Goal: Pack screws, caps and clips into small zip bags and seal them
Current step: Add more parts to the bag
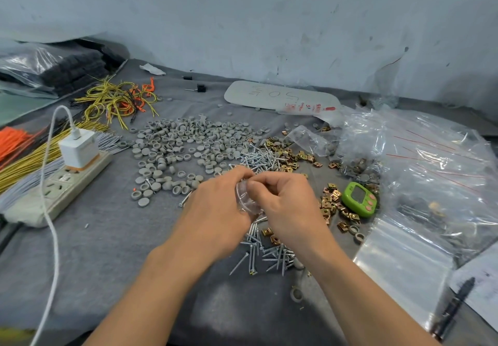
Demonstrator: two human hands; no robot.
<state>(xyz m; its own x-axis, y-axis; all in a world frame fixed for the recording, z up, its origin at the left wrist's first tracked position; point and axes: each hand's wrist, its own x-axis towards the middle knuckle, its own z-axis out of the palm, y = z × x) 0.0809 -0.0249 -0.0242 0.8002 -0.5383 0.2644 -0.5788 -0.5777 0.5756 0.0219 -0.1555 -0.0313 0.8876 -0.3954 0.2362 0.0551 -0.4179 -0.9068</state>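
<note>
Grip: left hand [215,205] and right hand [285,200] both pinch the small zip bag [244,197] between curled fingertips.
Screws [265,254]: loose, just below the grip.
Advice: hold the mouth level, press along the strip.

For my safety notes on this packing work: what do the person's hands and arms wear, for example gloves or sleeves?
Nothing visible. The left hand and the right hand are bare: no gloves, rings or tape. The left forearm and the right forearm are uncovered down to the picture's edge; no sleeve, watch or bracelet shows.
</note>
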